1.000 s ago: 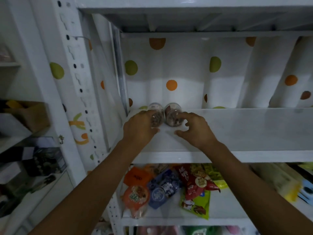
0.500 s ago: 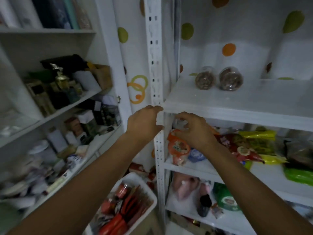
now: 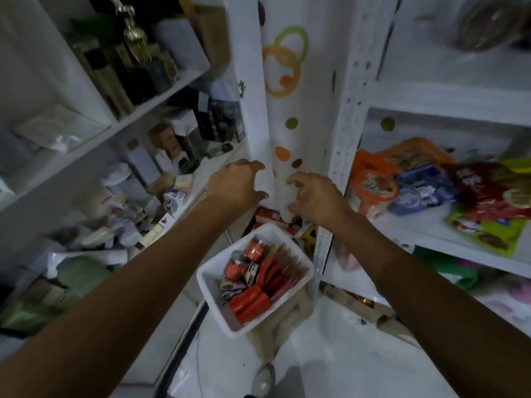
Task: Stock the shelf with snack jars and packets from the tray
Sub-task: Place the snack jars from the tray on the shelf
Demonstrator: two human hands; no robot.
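Note:
A white tray (image 3: 214, 307) sits low in the middle, on a wooden stool, and holds red snack packets (image 3: 253, 301) and small red-lidded jars (image 3: 254, 248). My left hand (image 3: 234, 182) and my right hand (image 3: 313, 195) hang in the air above the tray, side by side, fingers loosely curled, holding nothing. A jar (image 3: 485, 23) lies on the upper white shelf (image 3: 448, 93) at the top right. Below it a shelf (image 3: 416, 225) carries colourful snack packets (image 3: 370, 182).
The white shelf upright (image 3: 349, 110) stands just right of my hands, with a dotted curtain (image 3: 287, 81) behind. A cluttered shelving unit (image 3: 149, 110) with boxes and bottles fills the left. The floor (image 3: 330, 363) below is white, with a spoon (image 3: 263, 380) on it.
Both hands let go of the two jars on the upper shelf and came down and left. The view swung down, bringing the tray into sight below my hands.

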